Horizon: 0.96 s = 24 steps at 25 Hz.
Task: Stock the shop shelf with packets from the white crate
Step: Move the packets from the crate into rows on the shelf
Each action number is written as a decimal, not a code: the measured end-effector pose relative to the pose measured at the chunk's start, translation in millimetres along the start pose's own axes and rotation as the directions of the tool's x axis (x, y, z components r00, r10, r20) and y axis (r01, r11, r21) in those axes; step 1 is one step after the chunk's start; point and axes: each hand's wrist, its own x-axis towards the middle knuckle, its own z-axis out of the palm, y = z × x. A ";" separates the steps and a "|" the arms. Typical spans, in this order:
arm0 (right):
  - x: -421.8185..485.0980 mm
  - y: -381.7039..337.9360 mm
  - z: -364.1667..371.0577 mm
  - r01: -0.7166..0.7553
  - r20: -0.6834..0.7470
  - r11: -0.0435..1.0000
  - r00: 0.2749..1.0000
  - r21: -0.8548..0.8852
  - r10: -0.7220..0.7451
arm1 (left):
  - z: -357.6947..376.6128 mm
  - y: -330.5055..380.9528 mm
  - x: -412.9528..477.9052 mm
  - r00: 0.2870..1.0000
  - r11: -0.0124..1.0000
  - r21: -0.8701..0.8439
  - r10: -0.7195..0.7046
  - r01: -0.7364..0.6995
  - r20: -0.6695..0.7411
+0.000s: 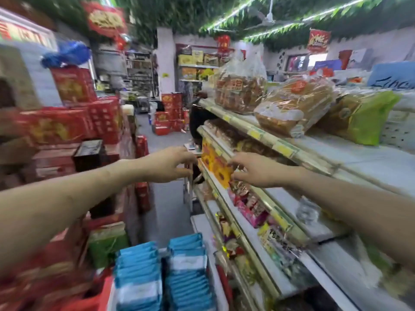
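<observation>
This is a narrow shop aisle with a grey floor (166, 198). Artificial green leaves (179, 12) and strips of light (280, 30) cover the ceiling. The metal shelf (280, 207) runs along the right side in several levels.

The right hand (258, 170) reaches to the second level. Its fingers (234, 163) and thumb are bent and pinch the edge of the orange-yellow packets (214, 163). The left hand (168, 163) is just left of these packets. Its fingertips (190, 159) are loosely curved and hold nothing; whether they touch the packets I cannot tell.

Well below both hands, two rows of blue-and-white packets (186, 272) stand on edge. What holds them cannot be made out.

Above the right fingers, on the top level, lie clear bags of bread (292, 108) and a green bag (363, 117). Left of the left fingers, red cartons (74, 86) are stacked high.

Yellow price tags (284, 149) sit on the shelf rails. A red hanging sign (105, 19) has yellow characters, and a blue board (393, 75) has dark script. All this writing is too blurred to read.
</observation>
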 end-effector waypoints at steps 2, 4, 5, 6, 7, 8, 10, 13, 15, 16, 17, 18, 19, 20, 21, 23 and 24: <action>16.7 -20.8 57.5 0.015 0.092 0.998 0.996 0.067 -0.021 | 33.3 -26.9 -47.4 0.992 0.992 -0.020 -0.120 0.121 0.039; 24.6 -39.9 123.7 0.026 0.221 0.992 0.974 0.125 -0.053 | 78.8 -46.0 -93.6 0.964 0.970 -0.036 -0.233 0.240 0.127; 26.8 -48.6 158.3 0.022 0.308 0.990 0.949 0.136 -0.063 | 103.0 -51.2 -114.4 0.945 0.958 -0.049 -0.270 0.283 0.184; 28.0 -53.5 191.2 0.015 0.386 0.990 0.920 0.142 -0.069 | 126.6 -53.0 -132.5 0.923 0.947 -0.059 -0.293 0.316 0.249; 27.5 -59.0 219.3 0.002 0.450 0.990 0.891 0.141 -0.066 | 149.0 -53.9 -148.0 0.905 0.940 -0.069 -0.299 0.334 0.302; 27.4 -64.2 247.1 -0.007 0.492 0.989 0.868 0.149 -0.068 | 168.8 -52.3 -164.4 0.887 0.933 -0.086 -0.300 0.349 0.351; 26.0 -71.4 291.4 -0.049 0.514 0.985 0.857 0.167 -0.044 | 202.4 -48.2 -190.8 0.865 0.926 -0.120 -0.279 0.357 0.418; 25.4 -76.8 320.4 -0.054 0.396 0.989 0.918 0.137 -0.005 | 238.5 -42.0 -215.2 0.867 0.939 -0.134 -0.228 0.315 0.443; 25.5 -77.5 321.3 -0.048 0.352 0.995 0.936 0.088 0.014 | 251.4 -38.6 -220.3 0.877 0.955 -0.093 -0.219 0.283 0.427; 25.8 -76.4 322.5 -0.035 0.351 0.998 0.936 0.057 0.013 | 256.1 -36.9 -222.1 0.878 0.961 -0.056 -0.224 0.272 0.423; 25.4 -76.2 323.3 -0.022 0.358 0.999 0.934 0.027 0.010 | 258.9 -35.2 -222.4 0.880 0.964 -0.022 -0.231 0.263 0.416; 24.1 -76.7 323.6 0.003 0.370 1.000 0.929 -0.001 -0.002 | 260.7 -33.4 -222.1 0.886 0.968 0.009 -0.233 0.251 0.402; 21.3 -76.9 325.7 0.028 0.387 1.000 0.922 -0.015 -0.020 | 262.2 -32.5 -221.0 0.895 0.972 0.038 -0.229 0.233 0.382; 18.0 -76.9 327.5 0.051 0.394 0.999 0.918 -0.008 -0.043 | 262.7 -32.0 -219.4 0.906 0.975 0.059 -0.222 0.216 0.361; 15.3 -75.7 328.1 0.063 0.392 0.998 0.918 0.021 -0.066 | 263.8 -32.6 -217.2 0.912 0.977 0.072 -0.215 0.203 0.350; 11.2 -75.9 321.4 0.108 0.366 0.992 0.922 0.072 -0.127 | 266.4 -34.7 -215.8 0.909 0.981 0.029 -0.190 0.193 0.371; 11.0 -76.1 313.7 0.137 0.337 0.988 0.929 0.069 -0.152 | 268.1 -35.8 -216.0 0.907 0.982 -0.014 -0.168 0.188 0.386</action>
